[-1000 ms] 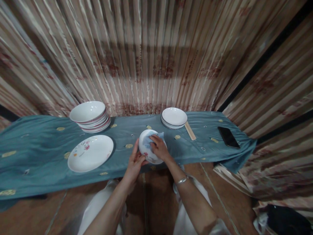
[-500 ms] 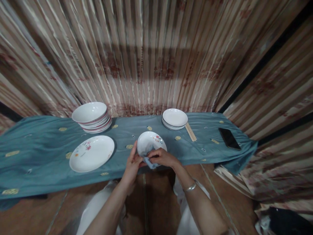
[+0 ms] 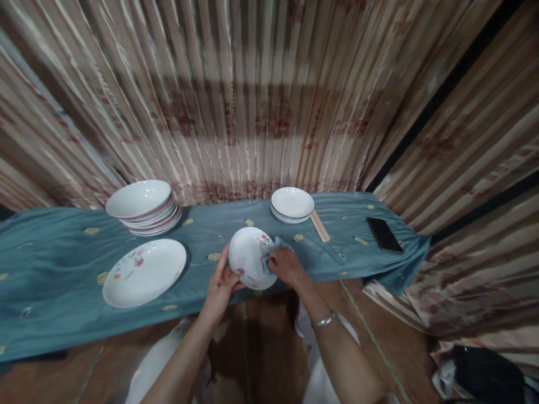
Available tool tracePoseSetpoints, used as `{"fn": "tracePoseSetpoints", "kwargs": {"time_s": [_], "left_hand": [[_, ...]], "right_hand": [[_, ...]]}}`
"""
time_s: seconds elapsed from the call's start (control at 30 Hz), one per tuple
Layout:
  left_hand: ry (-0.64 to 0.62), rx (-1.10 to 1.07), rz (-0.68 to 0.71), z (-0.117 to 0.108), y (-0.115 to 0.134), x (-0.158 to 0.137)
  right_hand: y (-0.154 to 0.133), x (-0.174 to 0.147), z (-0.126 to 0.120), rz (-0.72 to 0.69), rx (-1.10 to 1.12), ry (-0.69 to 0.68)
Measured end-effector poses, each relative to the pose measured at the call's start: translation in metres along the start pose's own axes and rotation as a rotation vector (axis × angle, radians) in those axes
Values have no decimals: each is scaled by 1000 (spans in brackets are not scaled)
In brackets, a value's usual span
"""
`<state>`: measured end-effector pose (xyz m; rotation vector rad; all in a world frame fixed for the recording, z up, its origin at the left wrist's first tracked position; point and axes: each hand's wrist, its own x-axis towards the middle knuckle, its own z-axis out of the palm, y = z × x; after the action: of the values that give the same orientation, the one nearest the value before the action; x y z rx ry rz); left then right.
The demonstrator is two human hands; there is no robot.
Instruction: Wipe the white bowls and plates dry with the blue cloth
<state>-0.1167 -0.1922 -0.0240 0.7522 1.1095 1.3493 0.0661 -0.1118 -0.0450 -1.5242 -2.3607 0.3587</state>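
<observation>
rag [image 3: 277, 243] and right hand [image 3: 289, 268] have moved since the earlier frame, from the near edge of the plate [image 3: 247, 257] round to its right rim. behind everything hangs the curtain [image 3: 252, 112], and before it stands the table [image 3: 202, 235] under a blue-green cover. at the table's left lies the platter [image 3: 147, 275], face up, with the bowls [image 3: 143, 209] stacked behind it. the dishes [image 3: 292, 203] make a smaller stack at the far side.

the plate is over the table's near edge, flowered face showing; whether it touches the table i cannot tell. the left hand [image 3: 222, 283] has its fingers gripping the left rim, while the right fingers are bunched round the rag. phone [image 3: 384, 234] lies well to the right; chopsticks [image 3: 320, 226] rest just beside the dishes.

only the left hand seems to bear the plate, so a hard push on the right rim could twist it from that one-sided grip, and this near the edge it might drop to the floor [image 3: 269, 348]. a snagged fold of rag could tug it loose likewise.
</observation>
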Motion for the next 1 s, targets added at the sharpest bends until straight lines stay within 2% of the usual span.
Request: {"fn": "tracePoseSetpoints", "kwargs": {"time_s": [0.1, 0.23, 0.37, 0.5, 0.73, 0.9, 1.0], "left_hand": [[6, 0, -6, 4, 2, -1], [20, -13, -11, 5, 1, 0], [37, -36, -13, 4, -3, 1], [36, -52, -15, 2, -4, 0], [33, -61, 12, -5, -9, 3], [52, -61, 34, -9, -9, 4], [73, -61, 12, -9, -3, 2]], "right_hand": [[1, 12, 9, -48, 35, 72], [-1, 29, 27, -77, 206, 175], [-9, 39, 44, -113, 399, 202], [-22, 42, 49, -147, 543, 141], [-48, 35, 36, -256, 787, 2], [-52, 22, 24, -307, 967, -147], [-48, 13, 18, -302, 997, -233]]}}
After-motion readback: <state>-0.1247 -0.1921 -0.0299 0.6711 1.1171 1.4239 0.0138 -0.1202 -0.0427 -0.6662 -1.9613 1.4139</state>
